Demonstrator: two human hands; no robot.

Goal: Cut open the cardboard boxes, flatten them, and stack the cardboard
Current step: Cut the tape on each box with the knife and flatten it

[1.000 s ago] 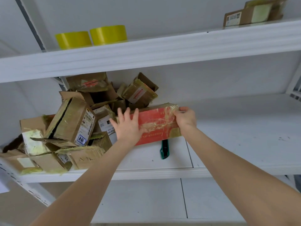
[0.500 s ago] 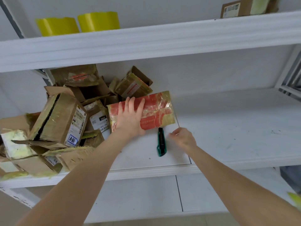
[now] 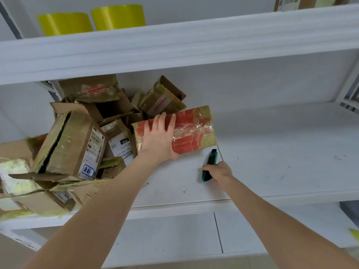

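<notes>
A red box wrapped in yellowish tape [image 3: 194, 131] lies flat on the white middle shelf [image 3: 272, 152]. My left hand [image 3: 158, 138] presses on its left half with straight fingers. Just right of and below the box lies a green utility knife [image 3: 208, 166]; my right hand [image 3: 219, 172] grips its lower end, fingers curled round the handle. A heap of taped brown cardboard boxes [image 3: 71, 144] fills the left part of the same shelf, touching the red box's left edge.
Two yellow tape rolls [image 3: 91, 20] stand on the upper shelf, and a brown box [image 3: 303, 1] sits at its far right. The shelf's front edge [image 3: 174, 210] runs below my arms. A lower shelf [image 3: 174, 235] shows underneath.
The red box went from held upright by both hands to lying flat under my left hand. My right hand left the box, dropped to the green knife and took hold of it.
</notes>
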